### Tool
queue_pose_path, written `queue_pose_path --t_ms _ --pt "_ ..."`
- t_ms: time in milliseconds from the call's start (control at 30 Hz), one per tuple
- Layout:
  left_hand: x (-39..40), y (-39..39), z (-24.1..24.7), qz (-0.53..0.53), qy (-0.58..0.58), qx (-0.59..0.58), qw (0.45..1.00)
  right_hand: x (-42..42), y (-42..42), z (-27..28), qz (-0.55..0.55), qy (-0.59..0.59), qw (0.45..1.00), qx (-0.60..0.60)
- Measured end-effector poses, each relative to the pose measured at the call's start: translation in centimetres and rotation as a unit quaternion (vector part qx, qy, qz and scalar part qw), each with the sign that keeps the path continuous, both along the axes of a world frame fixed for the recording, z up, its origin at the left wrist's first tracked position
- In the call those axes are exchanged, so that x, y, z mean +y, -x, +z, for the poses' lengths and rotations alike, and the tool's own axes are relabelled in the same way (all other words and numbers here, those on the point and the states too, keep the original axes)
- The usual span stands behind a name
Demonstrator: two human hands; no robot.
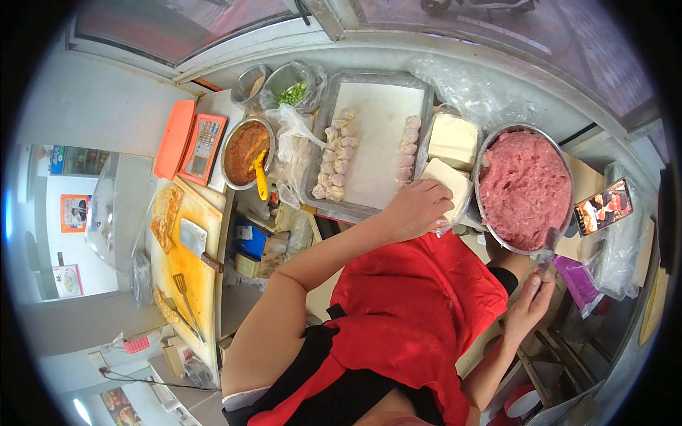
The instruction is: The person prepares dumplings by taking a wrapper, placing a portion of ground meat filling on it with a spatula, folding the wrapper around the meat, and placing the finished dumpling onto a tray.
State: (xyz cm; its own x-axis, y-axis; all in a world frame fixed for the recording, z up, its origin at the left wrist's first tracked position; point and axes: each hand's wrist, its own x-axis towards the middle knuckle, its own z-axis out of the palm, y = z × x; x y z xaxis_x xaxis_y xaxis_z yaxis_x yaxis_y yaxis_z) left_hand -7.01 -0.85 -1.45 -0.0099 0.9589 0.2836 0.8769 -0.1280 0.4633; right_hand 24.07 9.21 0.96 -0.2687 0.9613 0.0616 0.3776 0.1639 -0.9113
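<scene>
My left hand (423, 206) rests on the near edge of a stack of square, pale dough wrappers (450, 183). Its fingertips are curled over the wrappers, and whether they pinch one is hidden. A second wrapper stack (454, 139) sits just behind, in a plastic bag. In my right hand (531, 298) is the handle of a flat spreading blade (550, 246), its tip at the near rim of a metal bowl (571, 175). Raw minced meat (525, 186) fills that bowl. To the left, a metal tray (373, 79) carries rows of filled wontons (335, 157) on white lining.
A pot of red-brown sauce (245, 152) with a yellow-handled tool (260, 173) stands left, near chopped greens (292, 93) and an orange scale (202, 149). A cleaver (193, 237) lies on a cutting board (200, 287). On the right is a phone (603, 207).
</scene>
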Motion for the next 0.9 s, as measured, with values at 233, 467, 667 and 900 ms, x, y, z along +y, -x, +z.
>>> queue_pose_path --t_ms 233,467,667,900 --pt "-0.6 -0.3 -0.4 0.014 0.017 0.015 1.000 4.5 -2.5 -0.3 -0.061 -0.147 0.984 -0.079" --pt "0.3 0.2 -1.4 0.010 -0.005 -0.011 1.000 11.0 -5.3 -1.5 -0.073 -0.296 0.945 -0.115" --pt "0.2 -0.3 0.8 0.020 0.028 -0.017 0.999 16.1 -2.7 -0.2 -0.102 -0.272 0.950 -0.118" --pt "-0.1 -0.1 1.1 0.016 0.021 -0.027 0.999 19.6 -3.5 -3.2 -0.120 -0.295 0.911 -0.263"
